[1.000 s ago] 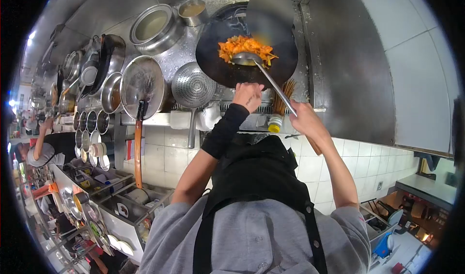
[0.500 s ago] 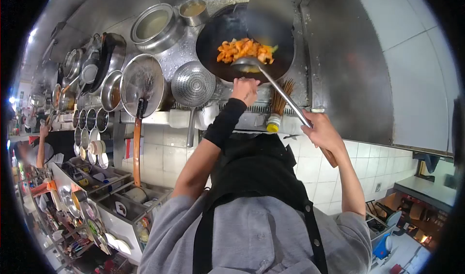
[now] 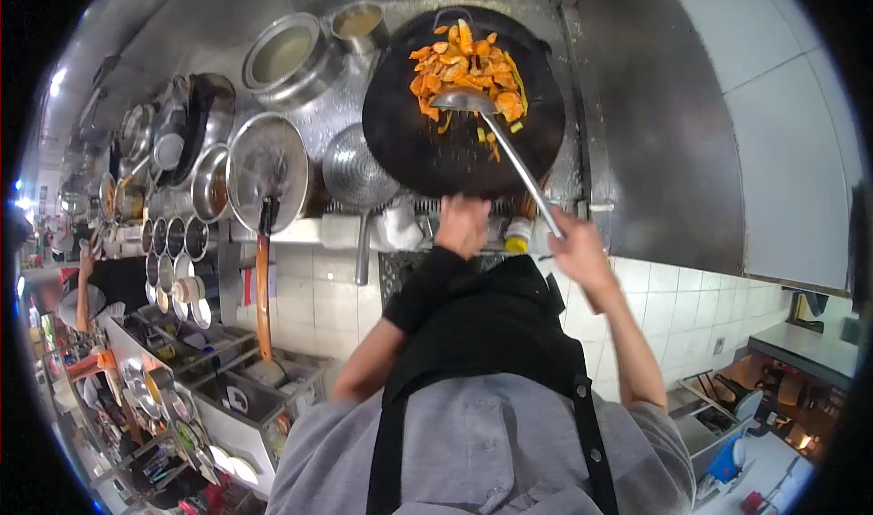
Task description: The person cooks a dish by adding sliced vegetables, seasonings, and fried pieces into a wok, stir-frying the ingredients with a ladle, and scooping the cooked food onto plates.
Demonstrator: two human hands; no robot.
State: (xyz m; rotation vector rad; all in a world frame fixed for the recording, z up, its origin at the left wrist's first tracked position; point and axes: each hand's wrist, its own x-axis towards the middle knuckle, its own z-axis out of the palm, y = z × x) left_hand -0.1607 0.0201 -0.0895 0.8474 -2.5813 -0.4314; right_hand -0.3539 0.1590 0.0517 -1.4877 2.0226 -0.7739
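Observation:
The black wok (image 3: 409, 142) sits on the stove with its near rim drawn toward me. Blurred by motion, my left hand (image 3: 465, 226) is closed at that near rim, gripping the wok; the exact grip point is hidden. My right hand (image 3: 582, 251) is wrapped around the handle of a metal ladle (image 3: 461, 100). The ladle's bowl is over the wok, against the orange food pieces (image 3: 466, 65). Those pieces are gathered in the far half, with some green and yellow bits among them. Part of the bamboo wok brush (image 3: 527, 207) shows below the wok.
Left of the wok are a perforated skimmer (image 3: 355, 169), a wide strainer (image 3: 268, 169) with a wooden handle, a lidless pot (image 3: 284, 55) and a small pot (image 3: 357, 25). A yellow-capped bottle (image 3: 517, 237) is near my right hand. Another person (image 3: 86, 287) is far left.
The wok has moved toward me together with my left hand. The food has spread and shifted toward the far side. My right hand and the ladle have come slightly left.

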